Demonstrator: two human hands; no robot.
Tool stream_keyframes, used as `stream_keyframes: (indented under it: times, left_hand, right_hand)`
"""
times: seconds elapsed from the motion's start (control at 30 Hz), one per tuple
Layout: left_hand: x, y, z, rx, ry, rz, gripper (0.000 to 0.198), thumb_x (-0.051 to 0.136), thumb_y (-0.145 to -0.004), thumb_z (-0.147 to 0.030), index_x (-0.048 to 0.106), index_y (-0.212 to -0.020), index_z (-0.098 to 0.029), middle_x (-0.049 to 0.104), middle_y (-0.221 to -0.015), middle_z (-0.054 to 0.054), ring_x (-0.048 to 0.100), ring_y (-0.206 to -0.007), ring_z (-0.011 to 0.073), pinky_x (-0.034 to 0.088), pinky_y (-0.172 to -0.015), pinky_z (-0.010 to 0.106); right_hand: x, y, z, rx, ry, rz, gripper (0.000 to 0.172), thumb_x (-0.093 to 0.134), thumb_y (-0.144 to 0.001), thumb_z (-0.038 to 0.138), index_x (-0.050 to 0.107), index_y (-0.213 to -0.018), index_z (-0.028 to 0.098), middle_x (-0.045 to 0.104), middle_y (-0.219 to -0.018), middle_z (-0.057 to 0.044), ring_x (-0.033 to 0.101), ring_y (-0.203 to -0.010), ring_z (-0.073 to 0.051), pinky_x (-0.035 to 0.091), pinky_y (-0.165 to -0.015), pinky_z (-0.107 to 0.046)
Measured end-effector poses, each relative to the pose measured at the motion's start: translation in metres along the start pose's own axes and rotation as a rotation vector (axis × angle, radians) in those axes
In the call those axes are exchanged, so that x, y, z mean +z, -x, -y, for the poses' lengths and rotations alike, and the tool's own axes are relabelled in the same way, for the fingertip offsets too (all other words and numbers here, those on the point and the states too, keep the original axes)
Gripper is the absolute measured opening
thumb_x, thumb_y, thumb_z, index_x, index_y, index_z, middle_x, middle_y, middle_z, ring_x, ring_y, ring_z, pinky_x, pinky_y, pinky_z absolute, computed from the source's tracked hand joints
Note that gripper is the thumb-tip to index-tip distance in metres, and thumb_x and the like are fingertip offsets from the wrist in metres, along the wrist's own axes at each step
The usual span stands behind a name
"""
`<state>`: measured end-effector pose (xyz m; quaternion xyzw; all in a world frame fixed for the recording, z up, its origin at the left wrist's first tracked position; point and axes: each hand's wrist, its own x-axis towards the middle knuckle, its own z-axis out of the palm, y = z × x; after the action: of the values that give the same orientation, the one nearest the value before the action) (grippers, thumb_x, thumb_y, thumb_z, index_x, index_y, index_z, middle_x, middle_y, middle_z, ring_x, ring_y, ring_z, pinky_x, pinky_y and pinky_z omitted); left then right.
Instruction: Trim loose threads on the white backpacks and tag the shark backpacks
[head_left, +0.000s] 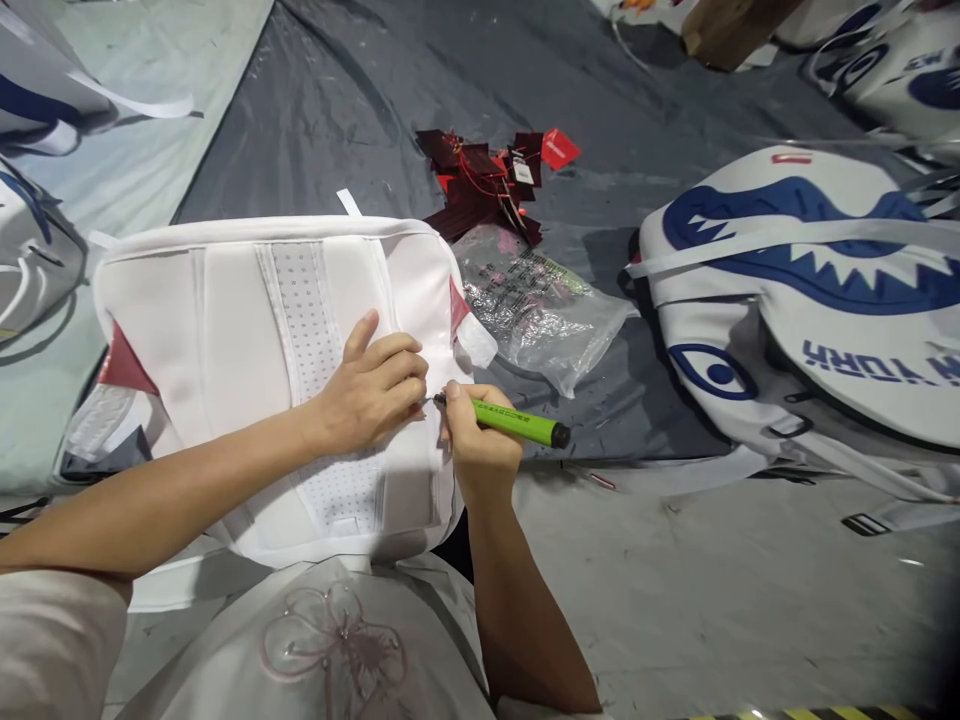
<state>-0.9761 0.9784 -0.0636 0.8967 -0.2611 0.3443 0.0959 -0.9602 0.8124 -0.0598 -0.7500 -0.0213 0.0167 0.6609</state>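
In front of me a white backpack (232, 350) lies with its padded panel facing up, red corner pieces and white straps at its sides. My left hand (375, 385) presses on the panel near its right part, thumb apart and the other fingers curled; anything pinched at the fingertips is too small to make out. In my right hand (484, 440) is a green marker pen (517, 420) with a black end. Its dark tip points left, close to my left fingertips, at the panel surface.
Beyond the backpack lie a heap of dark red hang tags (487, 175) and a clear plastic bag (544, 310) on the grey-covered table (337, 110). A white-and-blue backpack (720, 270) stands at the right. More white bags (34, 250) are at the left and far right.
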Motion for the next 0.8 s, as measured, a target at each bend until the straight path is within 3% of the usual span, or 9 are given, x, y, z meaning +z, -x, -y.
stream_keyframes:
  times: [0.13,0.8]
  left_hand:
    - [0.001,0.001,0.001,-0.013,0.001,0.028,0.007,0.056,-0.093,-0.026,0.052,-0.088,-0.023,0.064,-0.096,-0.002,0.054,-0.115,0.0174,0.005,-0.127,0.047]
    - [0.004,0.005,0.0,-0.032,0.018,0.029,0.013,0.052,-0.096,-0.028,0.054,-0.086,-0.02,0.066,-0.097,-0.001,0.054,-0.114,0.0172,0.006,-0.127,0.047]
  right_hand:
    - [0.003,-0.002,-0.001,0.0,-0.025,-0.036,0.03,0.064,-0.084,0.042,0.055,-0.067,0.02,0.047,-0.047,0.008,0.042,-0.042,-0.008,0.036,-0.044,-0.021]
    - [0.004,-0.015,-0.009,0.074,-0.009,0.047,0.042,0.066,-0.08,0.057,0.052,-0.064,0.021,0.043,-0.041,0.009,0.038,-0.038,-0.009,0.032,-0.04,-0.022]
